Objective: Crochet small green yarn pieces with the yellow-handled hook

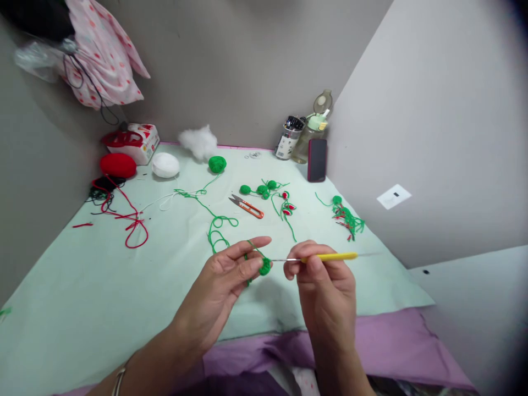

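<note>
Between thumb and fingers, my left hand (231,272) pinches a small round piece of green crochet (265,267), its index finger stretched out with green yarn over it. My right hand (324,275) is closed round the yellow handle of a crochet hook (336,257). The hook's metal shaft points left and its tip meets the crochet piece; the exact stitch is too small to make out. Loops of green yarn (218,231) run over the table from a green yarn ball (217,164) towards my left hand.
Orange thread snips (247,207) lie mid-table, near small green crocheted balls (262,190) and red-green pieces (287,208). Yarn scraps (350,220) sit at right. Behind stand a phone (317,159), a pen holder (289,140), white stuffing (198,143), white yarn (165,165) and red yarn (118,165).
</note>
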Motion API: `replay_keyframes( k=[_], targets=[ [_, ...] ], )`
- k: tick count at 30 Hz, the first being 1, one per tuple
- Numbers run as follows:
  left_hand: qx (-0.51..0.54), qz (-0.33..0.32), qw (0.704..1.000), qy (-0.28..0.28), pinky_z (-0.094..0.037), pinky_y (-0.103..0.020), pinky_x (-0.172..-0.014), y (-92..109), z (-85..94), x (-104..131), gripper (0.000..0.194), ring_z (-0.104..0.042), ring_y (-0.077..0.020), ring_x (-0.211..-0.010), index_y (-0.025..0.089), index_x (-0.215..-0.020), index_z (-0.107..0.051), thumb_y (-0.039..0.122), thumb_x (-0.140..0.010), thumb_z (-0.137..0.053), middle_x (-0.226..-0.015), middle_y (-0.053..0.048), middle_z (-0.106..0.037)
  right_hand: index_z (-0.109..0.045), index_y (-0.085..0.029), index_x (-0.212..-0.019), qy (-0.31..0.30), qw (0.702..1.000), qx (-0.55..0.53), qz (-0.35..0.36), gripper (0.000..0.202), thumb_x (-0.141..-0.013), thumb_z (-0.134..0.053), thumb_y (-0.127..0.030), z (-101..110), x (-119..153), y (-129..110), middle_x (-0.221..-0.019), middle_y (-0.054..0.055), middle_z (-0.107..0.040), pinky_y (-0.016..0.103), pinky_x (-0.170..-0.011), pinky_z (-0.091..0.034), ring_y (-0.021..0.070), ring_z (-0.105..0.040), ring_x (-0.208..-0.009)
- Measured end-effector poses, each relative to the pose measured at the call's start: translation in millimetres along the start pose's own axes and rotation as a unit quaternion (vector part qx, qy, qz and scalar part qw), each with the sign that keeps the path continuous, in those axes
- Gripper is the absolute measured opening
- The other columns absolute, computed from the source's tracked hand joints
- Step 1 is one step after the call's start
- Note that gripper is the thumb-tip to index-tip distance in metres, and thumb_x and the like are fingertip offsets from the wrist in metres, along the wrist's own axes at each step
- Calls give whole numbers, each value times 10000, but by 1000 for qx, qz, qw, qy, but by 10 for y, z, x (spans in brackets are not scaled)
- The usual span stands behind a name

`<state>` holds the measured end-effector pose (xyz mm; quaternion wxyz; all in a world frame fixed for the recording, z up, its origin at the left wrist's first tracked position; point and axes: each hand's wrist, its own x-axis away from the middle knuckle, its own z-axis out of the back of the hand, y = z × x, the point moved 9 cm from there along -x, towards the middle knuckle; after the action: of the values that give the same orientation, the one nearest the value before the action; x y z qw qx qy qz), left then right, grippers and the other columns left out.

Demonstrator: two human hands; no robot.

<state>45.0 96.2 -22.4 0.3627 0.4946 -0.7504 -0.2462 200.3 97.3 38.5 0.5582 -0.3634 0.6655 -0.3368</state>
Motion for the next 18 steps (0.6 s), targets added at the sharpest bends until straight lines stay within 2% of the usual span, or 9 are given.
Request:
replay_keyframes(
  k=[2, 4, 6, 7, 8, 10, 13, 15, 18],
  targets=[
    [-66, -59, 996, 29, -456, -272, -910, 68, 28, 28, 330, -589, -155, -884, 323, -1148, -853, 318, -822, -900, -876, 17, -687, -759, -224, -949, -20, 999, 45, 14, 187, -1042, -598, -237, -64, 33, -32, -777, 27, -687, 295, -583, -570, 163, -662, -662],
    [-108, -104, 987, 53, -436, -285, -946, 113, 34, 55, 397, -587, -174, -933, 353, -1214, -827, 321, -825, -901, -879, 22, -687, -786, -250, -1036, -31, 979, 177, 94, 188, -1016, -624, -157, -142, 126, -158, -910, 59, -760, 332, -685, -613, 198, -729, -816],
    [-92, -99, 990, 51, -434, -306, -967, 84, 9, 52, 450, -596, -183, -945, 351, -1259, -805, 329, -821, -904, -870, 24, -688, -787, -289, -1174, -27, 935, 295, 197, 319, -975, -658, -76, -231, 261, -297, -1087, 83, -801, 382, -784, -637, 234, -755, -964],
    [-69, -80, 994, 41, -440, -311, -961, 52, -13, 41, 457, -599, -180, -929, 339, -1256, -806, 330, -811, -912, -851, 26, -684, -778, -304, -1222, -18, 919, 319, 229, 379, -961, -668, -52, -253, 315, -338, -1140, 88, -805, 402, -805, -641, 243, -757, -991],
    [-46, -58, 997, 31, -446, -310, -946, 21, -36, 31, 456, -598, -173, -905, 325, -1240, -812, 328, -797, -921, -830, 28, -679, -773, -312, -1240, -9, 918, 317, 239, 406, -956, -672, -42, -248, 339, -348, -1154, 87, -809, 411, -805, -643, 246, -759, -989],
    [-18, -24, 999, 18, -447, -299, -926, -6, -65, 21, 439, -586, -157, -863, 306, -1190, -834, 319, -765, -941, -801, 31, -672, -782, -311, -1209, -5, 949, 250, 194, 367, -974, -657, -59, -191, 295, -272, -1115, 82, -817, 405, -782, -645, 240, -760, -964],
    [-20, -10, 1000, 7, -433, -296, -953, 18, -70, 24, 397, -596, -159, -897, 308, -1148, -852, 313, -762, -941, -848, 20, -697, -805, -287, -1087, -8, 993, 99, 71, 236, -1017, -634, -140, -95, 153, -56, -1014, 67, -826, 370, -766, -646, 225, -770, -948],
    [-34, -10, 999, -2, -422, -302, -981, 31, -65, 28, 372, -606, -170, -948, 315, -1146, -853, 306, -781, -925, -893, 13, -703, -806, -268, -1035, -10, 1000, 27, 6, 172, -1027, -648, -202, -63, 83, 72, -973, 56, -829, 333, -759, -641, 199, -772, -898],
    [-55, -9, 998, -12, -414, -312, -990, 30, -54, 30, 339, -607, -186, -991, 323, -1158, -847, 312, -821, -891, -922, 5, -688, -795, -257, -994, -7, 998, -40, -47, 121, -1020, -680, -283, -45, 31, 184, -919, 34, -815, 279, -716, -622, 155, -737, -788]
  ],
)
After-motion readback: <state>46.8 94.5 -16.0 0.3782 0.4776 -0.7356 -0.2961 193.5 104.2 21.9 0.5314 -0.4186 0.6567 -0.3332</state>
